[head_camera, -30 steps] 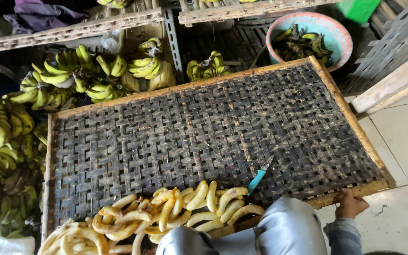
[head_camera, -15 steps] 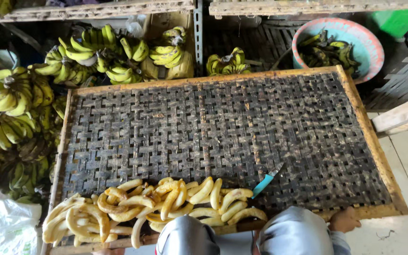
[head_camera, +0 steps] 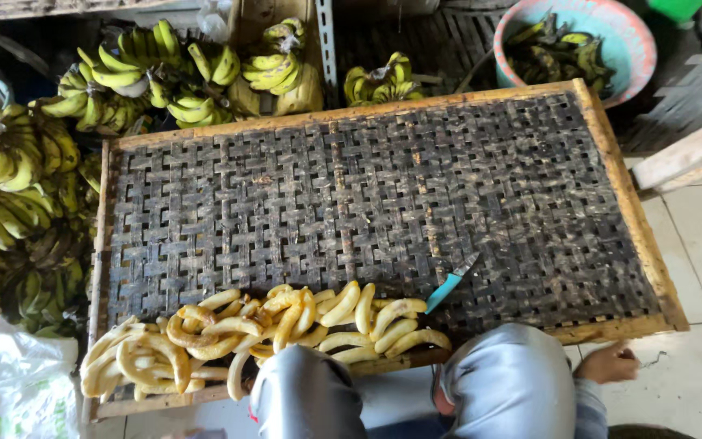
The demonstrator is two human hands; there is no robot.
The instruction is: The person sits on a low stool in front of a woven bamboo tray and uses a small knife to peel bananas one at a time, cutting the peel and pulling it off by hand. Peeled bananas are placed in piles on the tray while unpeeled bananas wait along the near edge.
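The right hand [head_camera: 608, 363] (half behind a knee) seems empty below the woven tray [head_camera: 627, 236]; left hand unseen.

A wide woven tray [head_camera: 383, 203] in a wooden frame fills the view. Peeled bananas [head_camera: 262, 333] lie heaped along its near edge, a blue-handled knife [head_camera: 451, 282] just beside them. The right hand [head_camera: 608, 363] hangs below the tray's near right corner. Unpeeled banana bunches [head_camera: 123, 77] surround the far-left side.

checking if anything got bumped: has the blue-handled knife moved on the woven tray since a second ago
No. The knife lies at the same spot on the woven tray, just right of the peeled bananas; only the camera shifted.
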